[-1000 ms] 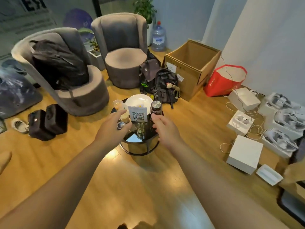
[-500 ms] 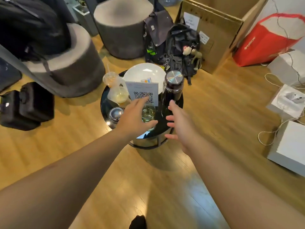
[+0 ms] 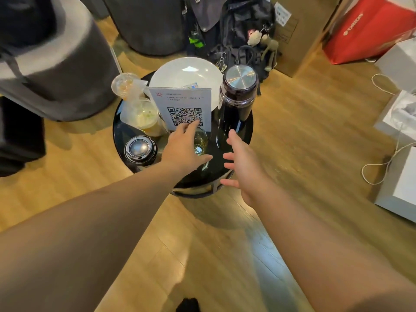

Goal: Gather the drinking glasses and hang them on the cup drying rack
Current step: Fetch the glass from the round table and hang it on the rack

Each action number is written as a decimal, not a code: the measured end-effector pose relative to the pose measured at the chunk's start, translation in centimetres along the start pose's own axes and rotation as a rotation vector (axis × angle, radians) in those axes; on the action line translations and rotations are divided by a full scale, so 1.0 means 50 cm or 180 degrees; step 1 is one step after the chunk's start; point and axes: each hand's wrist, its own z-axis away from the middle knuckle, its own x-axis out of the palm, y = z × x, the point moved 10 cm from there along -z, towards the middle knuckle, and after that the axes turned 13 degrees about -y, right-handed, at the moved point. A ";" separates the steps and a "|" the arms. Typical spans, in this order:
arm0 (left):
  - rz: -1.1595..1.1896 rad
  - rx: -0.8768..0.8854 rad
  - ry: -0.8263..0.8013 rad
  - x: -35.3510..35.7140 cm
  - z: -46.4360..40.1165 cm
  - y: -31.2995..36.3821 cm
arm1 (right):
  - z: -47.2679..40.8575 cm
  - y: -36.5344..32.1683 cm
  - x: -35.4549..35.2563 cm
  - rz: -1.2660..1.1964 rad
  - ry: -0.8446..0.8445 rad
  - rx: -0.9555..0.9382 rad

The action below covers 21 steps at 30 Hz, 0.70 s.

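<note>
A clear drinking glass (image 3: 201, 141) stands on a small round black table (image 3: 216, 174), just in front of a QR-code sign (image 3: 182, 104). My left hand (image 3: 183, 147) wraps around the glass, fingers on its far side and thumb on the near side. My right hand (image 3: 242, 165) hovers open with its fingers spread at the table's right front edge, beside a dark thermos bottle (image 3: 236, 97) and touching nothing. No cup drying rack is in view.
Sharing the table are a white plate (image 3: 180, 75), a bagged plastic cup (image 3: 144, 115) and a black-lidded cup (image 3: 140, 149). Grey armchairs (image 3: 56, 64), a backpack (image 3: 243, 30), a cardboard box (image 3: 299, 30), a red bag (image 3: 369, 25) and white boxes (image 3: 400, 176) ring it on the wooden floor.
The view has closed in on the table and tilted down. My left hand went from the table's left side onto the glass, and my right hand opened and drew back from the thermos.
</note>
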 end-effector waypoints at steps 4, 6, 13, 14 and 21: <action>0.0094 -0.0099 -0.0151 0.004 -0.024 -0.012 | -0.011 -0.009 0.002 -0.0014 -0.0003 -0.0017; 0.0074 -0.0089 -0.0186 -0.001 -0.027 -0.011 | -0.012 -0.012 0.002 -0.0028 0.0004 -0.0011; 0.0227 0.0104 0.0039 -0.064 0.012 0.011 | 0.002 -0.023 -0.002 -0.0227 0.0012 -0.0010; 0.0264 0.0155 0.0075 -0.082 0.022 0.023 | 0.010 -0.030 -0.003 -0.0276 0.0015 -0.0023; 0.0140 0.0465 0.0308 -0.246 0.133 0.188 | 0.110 -0.130 -0.022 -0.0590 0.0083 -0.0289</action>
